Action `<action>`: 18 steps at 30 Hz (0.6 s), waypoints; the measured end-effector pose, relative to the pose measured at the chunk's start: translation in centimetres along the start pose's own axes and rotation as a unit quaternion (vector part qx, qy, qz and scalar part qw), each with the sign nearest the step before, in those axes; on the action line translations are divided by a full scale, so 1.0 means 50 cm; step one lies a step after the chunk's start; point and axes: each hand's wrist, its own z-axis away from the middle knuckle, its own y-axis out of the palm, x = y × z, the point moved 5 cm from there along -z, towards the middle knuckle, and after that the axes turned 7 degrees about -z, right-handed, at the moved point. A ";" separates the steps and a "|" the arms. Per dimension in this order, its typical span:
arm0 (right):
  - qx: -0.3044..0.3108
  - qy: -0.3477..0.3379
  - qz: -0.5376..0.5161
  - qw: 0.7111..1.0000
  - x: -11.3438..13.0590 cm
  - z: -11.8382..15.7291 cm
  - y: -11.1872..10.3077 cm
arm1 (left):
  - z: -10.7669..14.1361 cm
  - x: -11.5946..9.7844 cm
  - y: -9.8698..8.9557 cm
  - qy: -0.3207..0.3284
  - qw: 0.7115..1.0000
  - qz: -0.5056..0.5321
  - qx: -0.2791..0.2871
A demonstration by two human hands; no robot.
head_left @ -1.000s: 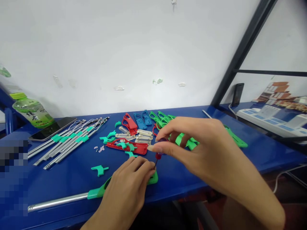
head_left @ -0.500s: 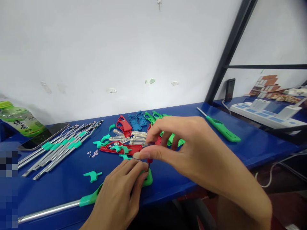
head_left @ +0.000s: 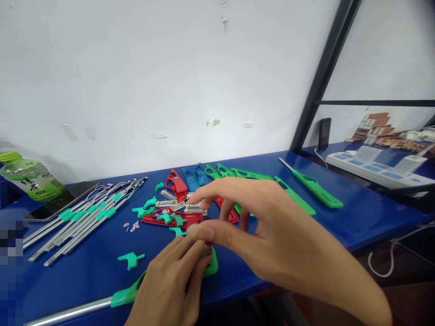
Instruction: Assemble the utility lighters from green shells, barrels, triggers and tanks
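A long-reach lighter (head_left: 125, 295) with a green handle and silver tube lies along the front of the table. My left hand (head_left: 171, 278) wraps over its handle and presses it down, leaving the green butt end showing beyond the fingers. Above that end, my right hand (head_left: 253, 217) has its thumb and fingers curled around a small red screwdriver (head_left: 208, 243), whose tip points down at the handle. The thumb hides most of the screwdriver's grip. A loose teal trigger piece (head_left: 131, 260) lies left of my left hand.
Behind my hands lie red half-shells (head_left: 176, 182), blue half-shells (head_left: 192, 179), green half-shells (head_left: 295, 197) and clear inner parts (head_left: 170, 204). Lighter tubes (head_left: 84, 222), a phone (head_left: 50, 208) and a bottle (head_left: 32, 179) are left. Another lighter (head_left: 316, 190) and a power strip (head_left: 377, 167) sit right.
My right index finger has stretched out leftward and the thumb has shifted around the screwdriver. My left hand keeps its hold on the lighter. The view has tilted slightly.
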 end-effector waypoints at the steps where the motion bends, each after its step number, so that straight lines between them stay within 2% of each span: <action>1: 0.010 -0.006 -0.012 1.000 0.001 0.003 -0.002 | -0.001 -0.001 0.000 0.001 1.000 0.001 0.001; 6: 0.049 0.005 -0.029 0.998 -0.002 0.004 0.001 | -0.003 -0.004 -0.001 0.000 1.000 0.011 0.001; 11: -0.011 0.053 0.026 0.998 -0.013 0.002 -0.003 | 0.000 -0.001 0.000 -0.008 1.000 0.011 0.007; 14: -0.018 0.039 0.040 0.998 -0.013 0.009 -0.009 | 0.000 -0.001 0.000 -0.006 1.000 0.003 0.016; 18: 0.052 0.005 -0.041 0.998 -0.011 0.007 -0.003 | 0.002 0.002 0.003 0.017 1.000 -0.015 0.001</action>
